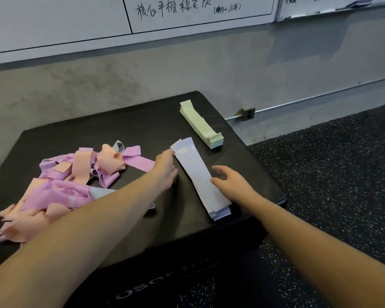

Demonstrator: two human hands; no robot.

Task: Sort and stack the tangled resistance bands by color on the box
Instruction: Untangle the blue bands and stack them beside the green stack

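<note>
L hand (165, 167) fingers straight, tips touching far end of blue band stack (200, 176) near box (120, 130) right edge. R hand (229, 183) fingers loose, slightly curled, resting on stack's side, gripping nothing.

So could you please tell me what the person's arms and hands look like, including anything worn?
Both forearms are bare as far as the frame shows: no sleeves in view. The left hand and right hand wear no gloves, and no watch, bracelet or ring is visible on either.
</note>
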